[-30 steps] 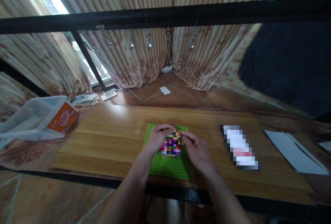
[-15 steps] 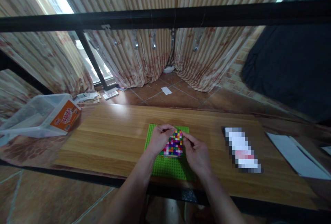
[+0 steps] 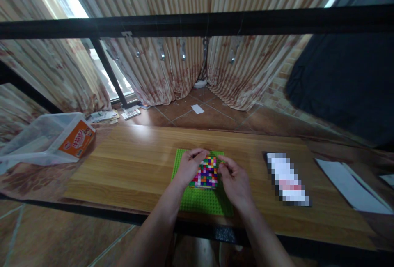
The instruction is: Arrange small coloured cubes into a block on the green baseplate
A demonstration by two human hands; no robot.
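Observation:
A block of small multicoloured toy bricks [image 3: 208, 173] sits on a green studded baseplate [image 3: 205, 203] on the wooden table. My left hand [image 3: 190, 166] is closed at the block's upper left, its fingers curled over that edge and covering part of it. Just off the block's right side is my right hand [image 3: 235, 180], with thumb and index finger brought near each other. A tiny coloured spot shows at those fingertips, too small to name.
A patterned phone-like slab, pixelated [image 3: 287, 180], lies right of the baseplate. Beyond it are white papers [image 3: 351, 187]. A clear plastic bin [image 3: 46, 139] with an orange label stands at the left. A black metal bar [image 3: 184, 24] with hanging clips crosses behind the table [image 3: 129, 164].
My right hand's fingertips have moved from the block's upper right corner slightly to the right, apart from it. My left hand stays nearly in place.

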